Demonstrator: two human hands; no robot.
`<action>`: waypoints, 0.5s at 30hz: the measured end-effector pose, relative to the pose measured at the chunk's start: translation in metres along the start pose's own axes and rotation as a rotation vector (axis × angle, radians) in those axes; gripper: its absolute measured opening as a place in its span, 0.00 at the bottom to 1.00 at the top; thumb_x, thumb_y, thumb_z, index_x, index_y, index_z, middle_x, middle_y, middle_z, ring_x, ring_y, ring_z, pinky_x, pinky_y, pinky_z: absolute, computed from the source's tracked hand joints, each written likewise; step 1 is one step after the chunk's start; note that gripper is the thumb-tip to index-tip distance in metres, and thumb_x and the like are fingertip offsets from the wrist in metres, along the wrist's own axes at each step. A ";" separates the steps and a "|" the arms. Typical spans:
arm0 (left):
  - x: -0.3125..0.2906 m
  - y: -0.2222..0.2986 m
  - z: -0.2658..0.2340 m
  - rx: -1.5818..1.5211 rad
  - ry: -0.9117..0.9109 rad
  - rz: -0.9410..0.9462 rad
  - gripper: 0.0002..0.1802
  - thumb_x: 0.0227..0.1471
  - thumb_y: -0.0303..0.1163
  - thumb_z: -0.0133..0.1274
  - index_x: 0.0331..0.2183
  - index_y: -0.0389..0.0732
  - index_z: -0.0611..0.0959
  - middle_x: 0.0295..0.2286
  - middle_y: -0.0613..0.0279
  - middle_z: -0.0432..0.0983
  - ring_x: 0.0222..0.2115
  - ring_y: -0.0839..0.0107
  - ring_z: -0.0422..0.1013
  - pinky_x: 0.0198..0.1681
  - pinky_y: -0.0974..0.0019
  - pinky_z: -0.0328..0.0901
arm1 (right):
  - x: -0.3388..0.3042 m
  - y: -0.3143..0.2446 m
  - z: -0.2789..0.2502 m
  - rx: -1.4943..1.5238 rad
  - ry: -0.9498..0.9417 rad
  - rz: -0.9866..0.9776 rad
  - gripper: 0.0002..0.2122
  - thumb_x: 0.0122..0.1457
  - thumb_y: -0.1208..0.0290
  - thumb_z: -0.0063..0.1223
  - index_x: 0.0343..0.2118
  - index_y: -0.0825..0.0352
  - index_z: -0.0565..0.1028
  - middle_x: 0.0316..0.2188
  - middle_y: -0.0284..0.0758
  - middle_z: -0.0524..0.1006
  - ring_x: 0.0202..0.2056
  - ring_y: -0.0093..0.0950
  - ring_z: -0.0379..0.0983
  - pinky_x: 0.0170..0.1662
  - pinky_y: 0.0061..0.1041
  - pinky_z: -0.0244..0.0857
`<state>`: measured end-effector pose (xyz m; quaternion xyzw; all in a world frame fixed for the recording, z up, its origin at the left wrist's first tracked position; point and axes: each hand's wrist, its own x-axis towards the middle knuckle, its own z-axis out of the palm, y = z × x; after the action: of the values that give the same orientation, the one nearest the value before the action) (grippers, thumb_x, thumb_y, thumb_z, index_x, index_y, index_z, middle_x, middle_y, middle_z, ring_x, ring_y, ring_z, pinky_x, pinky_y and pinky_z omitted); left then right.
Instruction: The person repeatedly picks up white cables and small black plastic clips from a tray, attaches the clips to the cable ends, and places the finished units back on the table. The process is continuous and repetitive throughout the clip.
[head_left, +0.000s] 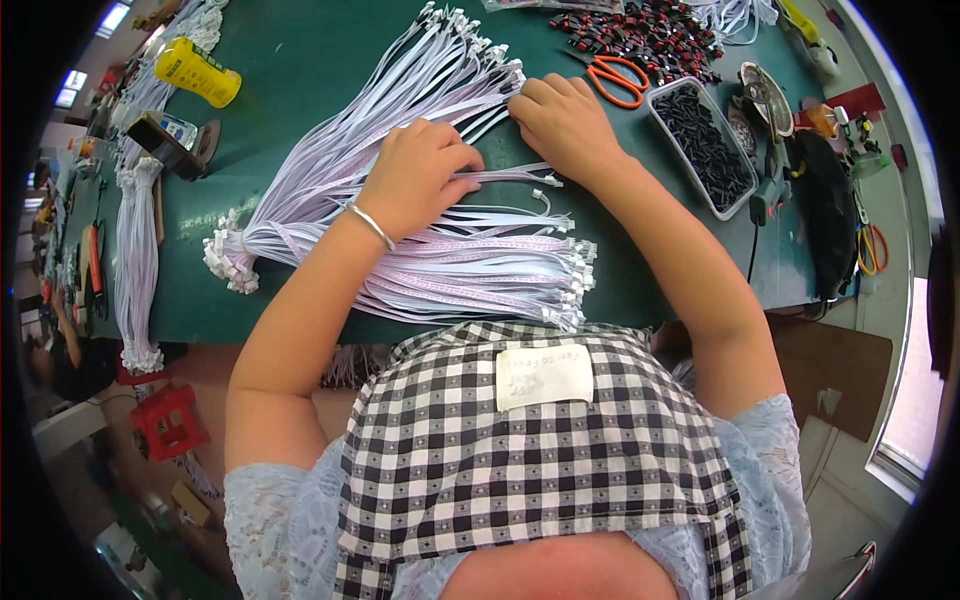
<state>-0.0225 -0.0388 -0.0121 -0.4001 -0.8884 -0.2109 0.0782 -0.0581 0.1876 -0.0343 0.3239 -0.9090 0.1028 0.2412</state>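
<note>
A large bundle of white flat cables with small white connectors lies fanned out on the green table. At its left end the cables gather into a cluster of connectors. My left hand, a silver bangle on its wrist, rests over the middle of the fan. A few cable strands are pinched between its thumb and fingers, their connector ends pointing right. Near the connector tips of the upper part of the fan is my right hand. Its fingers are curled, and they hide whatever is in them.
Orange-handled scissors and a tray of black tube pieces lie right of my right hand. Behind them is a pile of red-and-black parts. A yellow bottle, a tape dispenser and another cable bundle are at left.
</note>
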 end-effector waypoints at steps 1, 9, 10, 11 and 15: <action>0.001 -0.003 0.000 0.004 -0.001 -0.006 0.08 0.41 0.32 0.59 0.29 0.45 0.80 0.29 0.65 0.70 0.35 0.62 0.65 0.40 0.61 0.59 | 0.003 0.001 0.002 0.000 0.009 -0.007 0.04 0.46 0.72 0.54 0.27 0.59 0.74 0.27 0.26 0.70 0.36 0.26 0.67 0.41 0.27 0.57; -0.001 0.001 0.002 0.001 0.023 -0.021 0.08 0.41 0.31 0.59 0.29 0.45 0.79 0.28 0.66 0.70 0.35 0.64 0.65 0.40 0.62 0.57 | -0.031 0.010 -0.047 0.308 -0.280 0.087 0.05 0.49 0.70 0.56 0.30 0.57 0.77 0.31 0.27 0.72 0.38 0.29 0.66 0.45 0.30 0.56; 0.000 0.002 0.002 0.000 0.030 -0.003 0.08 0.40 0.30 0.59 0.29 0.45 0.79 0.28 0.66 0.70 0.35 0.64 0.65 0.40 0.62 0.56 | -0.035 0.010 -0.045 0.341 -0.287 0.088 0.04 0.49 0.70 0.56 0.30 0.57 0.77 0.31 0.27 0.72 0.38 0.29 0.66 0.45 0.30 0.56; 0.000 0.003 0.002 -0.001 0.038 0.014 0.08 0.40 0.30 0.59 0.29 0.45 0.79 0.28 0.66 0.70 0.35 0.64 0.66 0.40 0.62 0.56 | -0.038 0.009 -0.043 0.375 -0.294 0.088 0.04 0.49 0.70 0.56 0.29 0.57 0.77 0.31 0.27 0.72 0.38 0.29 0.66 0.45 0.30 0.57; 0.001 0.007 -0.002 -0.014 0.062 0.077 0.07 0.40 0.27 0.57 0.28 0.44 0.78 0.26 0.65 0.70 0.32 0.63 0.67 0.37 0.61 0.59 | -0.026 0.011 -0.027 0.247 -0.229 0.079 0.04 0.49 0.70 0.55 0.29 0.58 0.76 0.31 0.27 0.72 0.38 0.28 0.66 0.44 0.30 0.57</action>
<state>-0.0185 -0.0345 -0.0080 -0.4279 -0.8681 -0.2261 0.1109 -0.0376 0.2197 -0.0242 0.3247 -0.9230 0.1855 0.0902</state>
